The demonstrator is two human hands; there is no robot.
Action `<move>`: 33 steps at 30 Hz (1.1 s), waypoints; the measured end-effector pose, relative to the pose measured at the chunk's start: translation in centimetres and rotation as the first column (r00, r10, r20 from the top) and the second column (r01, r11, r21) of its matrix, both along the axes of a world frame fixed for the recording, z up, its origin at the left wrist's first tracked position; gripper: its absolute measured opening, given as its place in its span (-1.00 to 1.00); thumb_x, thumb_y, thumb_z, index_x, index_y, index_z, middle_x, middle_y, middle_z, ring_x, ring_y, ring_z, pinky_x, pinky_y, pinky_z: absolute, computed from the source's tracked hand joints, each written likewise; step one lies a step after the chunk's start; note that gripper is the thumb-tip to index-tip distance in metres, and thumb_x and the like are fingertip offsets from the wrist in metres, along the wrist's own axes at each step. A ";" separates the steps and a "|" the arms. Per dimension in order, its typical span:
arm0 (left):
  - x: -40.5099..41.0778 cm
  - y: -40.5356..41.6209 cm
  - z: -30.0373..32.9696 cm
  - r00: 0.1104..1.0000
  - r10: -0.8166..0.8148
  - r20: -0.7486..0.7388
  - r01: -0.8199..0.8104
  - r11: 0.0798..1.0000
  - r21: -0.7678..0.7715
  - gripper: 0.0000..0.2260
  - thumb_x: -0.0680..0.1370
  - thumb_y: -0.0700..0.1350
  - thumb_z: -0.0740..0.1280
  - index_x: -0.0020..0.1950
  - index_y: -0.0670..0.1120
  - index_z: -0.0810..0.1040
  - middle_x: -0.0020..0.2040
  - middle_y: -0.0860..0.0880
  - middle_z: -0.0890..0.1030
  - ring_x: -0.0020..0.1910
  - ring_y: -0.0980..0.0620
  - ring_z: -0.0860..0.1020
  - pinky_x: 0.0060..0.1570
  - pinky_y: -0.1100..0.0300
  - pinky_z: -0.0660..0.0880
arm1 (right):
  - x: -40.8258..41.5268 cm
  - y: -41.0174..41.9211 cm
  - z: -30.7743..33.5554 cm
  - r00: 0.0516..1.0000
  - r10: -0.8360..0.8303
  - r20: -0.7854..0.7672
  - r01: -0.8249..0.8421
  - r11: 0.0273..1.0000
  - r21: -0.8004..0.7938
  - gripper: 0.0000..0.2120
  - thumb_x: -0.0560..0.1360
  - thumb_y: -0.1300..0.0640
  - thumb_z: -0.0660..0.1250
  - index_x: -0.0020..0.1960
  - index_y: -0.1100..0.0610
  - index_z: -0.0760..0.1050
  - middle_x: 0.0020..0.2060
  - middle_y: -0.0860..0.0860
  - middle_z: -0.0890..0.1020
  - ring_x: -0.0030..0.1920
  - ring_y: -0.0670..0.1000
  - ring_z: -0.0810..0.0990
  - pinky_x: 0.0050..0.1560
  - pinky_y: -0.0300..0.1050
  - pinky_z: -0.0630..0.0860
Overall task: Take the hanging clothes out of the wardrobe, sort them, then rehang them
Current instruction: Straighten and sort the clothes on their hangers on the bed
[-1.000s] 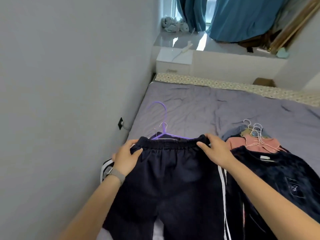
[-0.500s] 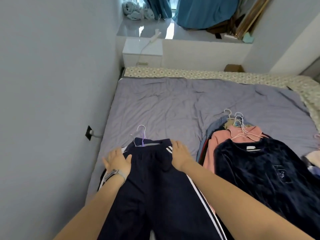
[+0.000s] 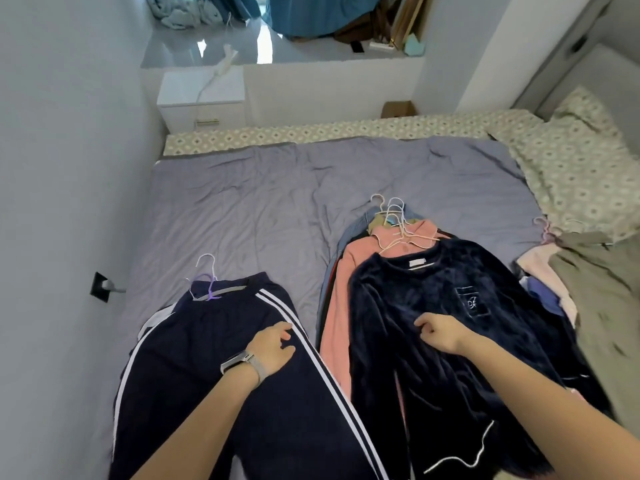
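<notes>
Navy track trousers (image 3: 214,358) with white side stripes lie flat on the grey bed cover (image 3: 263,209), on a purple and a white hanger (image 3: 207,284). My left hand (image 3: 273,348) rests on them with relaxed fingers, near the right stripes. To the right lies a pile of hung tops: a dark blue velvet top (image 3: 446,341) on top, a pink one (image 3: 341,306) under it, white hanger hooks (image 3: 391,216) at the far end. My right hand (image 3: 440,332) lies on the velvet top, fingers loosely curled. I cannot see that it grips the fabric.
A third pile with an olive garment (image 3: 599,292) lies at the right. A patterned sheet (image 3: 575,168) edges the bed. The grey wall with a plugged socket (image 3: 100,287) runs along the left. A white bedside cabinet (image 3: 201,98) stands beyond the bed.
Both hands let go of the trousers' waistband after laying them flat. My left hand slid down the trousers. My right hand moved right onto the velvet top. The view tilted up and right.
</notes>
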State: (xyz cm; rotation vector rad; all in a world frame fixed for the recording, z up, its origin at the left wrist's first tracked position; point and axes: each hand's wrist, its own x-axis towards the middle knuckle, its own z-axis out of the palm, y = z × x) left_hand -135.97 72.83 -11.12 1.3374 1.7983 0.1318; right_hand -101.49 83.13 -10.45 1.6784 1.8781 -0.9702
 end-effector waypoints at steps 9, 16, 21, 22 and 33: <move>21.7 8.4 -2.8 0.972 0.210 -0.110 -0.198 0.974 0.111 -0.46 0.51 -0.08 0.35 0.45 -0.11 0.27 0.37 -0.11 0.40 0.35 -0.04 0.37 0.32 0.20 0.26 | 19.8 9.6 -5.6 0.999 -0.023 -0.026 0.024 0.999 0.023 -0.48 0.45 0.17 0.28 0.40 0.12 0.29 0.28 0.15 0.46 0.25 0.16 0.47 0.16 -0.11 0.41; 37.4 13.8 -5.3 0.942 0.316 -0.112 -0.303 0.945 0.121 -0.33 0.50 -0.01 0.36 0.51 -0.05 0.12 0.50 0.02 0.16 0.48 0.05 0.16 0.40 0.18 0.22 | 28.6 16.6 -9.0 0.993 0.072 -0.093 -0.069 0.997 0.036 -0.29 0.44 0.08 0.38 0.50 0.08 0.13 0.41 0.10 0.31 0.39 0.15 0.31 0.35 -0.02 0.33; 37.3 16.4 -7.3 0.901 0.384 -0.202 -0.373 0.923 0.088 -0.30 0.47 0.02 0.39 0.51 -0.05 0.13 0.50 0.01 0.18 0.47 0.04 0.17 0.40 0.16 0.24 | 29.0 22.2 -12.2 0.996 0.073 0.041 -0.078 0.988 0.134 -0.38 0.50 0.03 0.28 0.48 0.05 0.12 0.38 0.07 0.35 0.35 0.14 0.32 0.25 0.06 0.39; 37.2 16.7 -7.7 0.886 0.411 -0.215 -0.403 0.911 0.082 -0.29 0.47 0.02 0.40 0.51 -0.06 0.12 0.50 0.00 0.18 0.47 0.03 0.17 0.40 0.14 0.24 | 28.3 22.8 -13.0 0.998 0.047 0.045 -0.053 0.988 0.148 -0.41 0.50 0.04 0.27 0.47 0.06 0.15 0.37 0.07 0.36 0.34 0.14 0.33 0.26 0.07 0.38; 35.9 17.1 -11.6 0.799 0.555 -0.233 -0.545 0.831 0.110 -0.29 0.47 -0.01 0.41 0.51 -0.07 0.13 0.50 0.01 0.16 0.49 0.04 0.11 0.45 0.19 0.10 | 20.4 36.3 -19.9 0.972 0.075 -0.223 -0.016 0.966 0.259 -0.38 0.35 0.12 0.38 0.37 0.16 0.29 0.18 0.20 0.54 0.18 0.26 0.50 0.16 0.08 0.48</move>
